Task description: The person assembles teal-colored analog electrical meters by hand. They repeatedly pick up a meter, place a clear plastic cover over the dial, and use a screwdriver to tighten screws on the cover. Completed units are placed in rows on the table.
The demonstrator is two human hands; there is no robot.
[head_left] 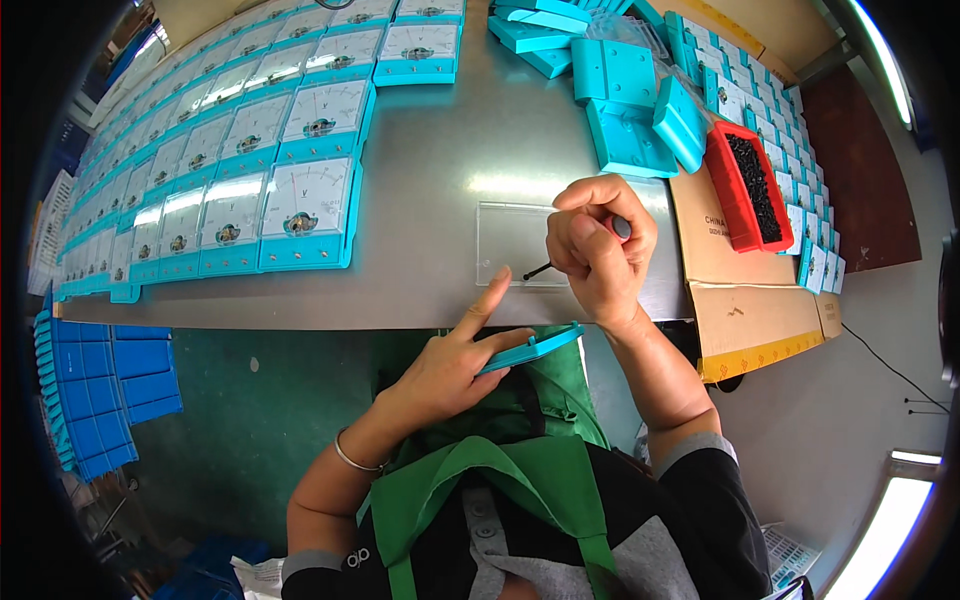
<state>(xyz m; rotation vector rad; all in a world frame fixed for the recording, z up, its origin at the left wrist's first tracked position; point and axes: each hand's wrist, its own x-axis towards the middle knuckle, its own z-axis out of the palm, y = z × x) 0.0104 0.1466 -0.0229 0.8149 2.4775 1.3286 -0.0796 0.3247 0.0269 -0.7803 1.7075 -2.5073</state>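
Observation:
My left hand (455,368) grips a teal plastic housing (536,349) at the table's front edge, its index finger pointing up and away from the part. Closed round a screwdriver (622,229) with a red and dark handle, my right hand (605,248) is above the table just right of it. The screwdriver's dark shaft (541,269) points down and left, and a small black piece, probably a screw, sits at its tip. A clear rectangular plastic cover (495,225) lies flat on the table under my right hand, which hides part of it.
Rows of teal and white panel meters (310,190) cover the table's left side. Loose teal housings (620,75) are piled at the back right. A red bin (735,210) of black screws stands on cardboard (740,290), with more meter parts beyond. Blue crates (100,385) stand at lower left.

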